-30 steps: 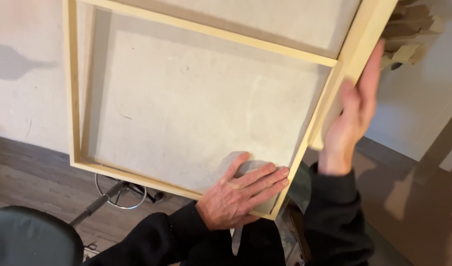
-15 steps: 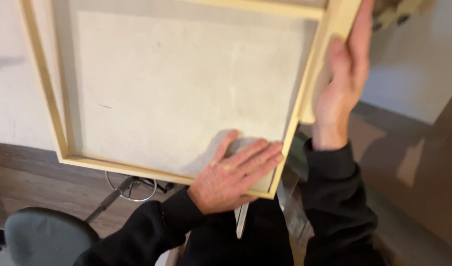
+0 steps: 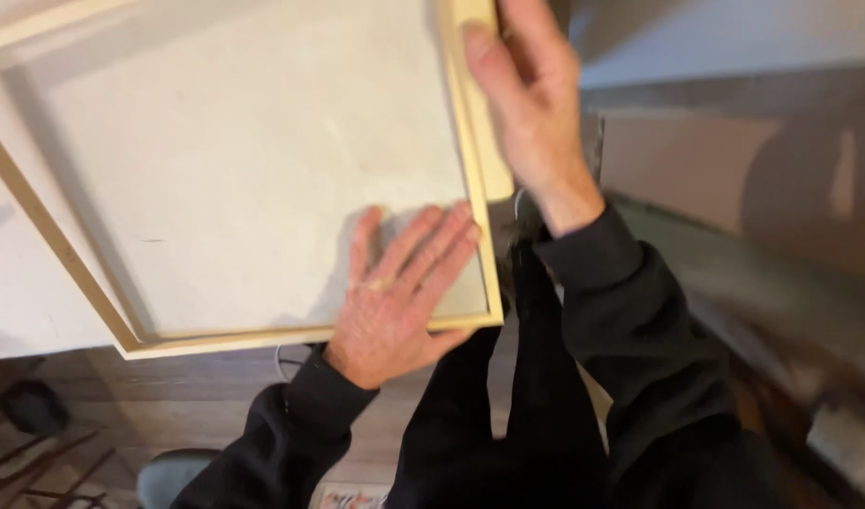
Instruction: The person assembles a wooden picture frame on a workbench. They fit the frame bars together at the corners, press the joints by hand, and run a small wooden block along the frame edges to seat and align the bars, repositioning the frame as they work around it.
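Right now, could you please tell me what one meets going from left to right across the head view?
Wooden frame's left bar → pale canvas back → left hand flat on the canvas → frame's right bar → right hand on that bar → grey wall.

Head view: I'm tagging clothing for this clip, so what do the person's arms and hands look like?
Both arms are in long black sleeves ending at the wrists. The left hand and right hand are bare, with no gloves, rings or watch visible. The sleeves look soft and plain, with no visible markings.
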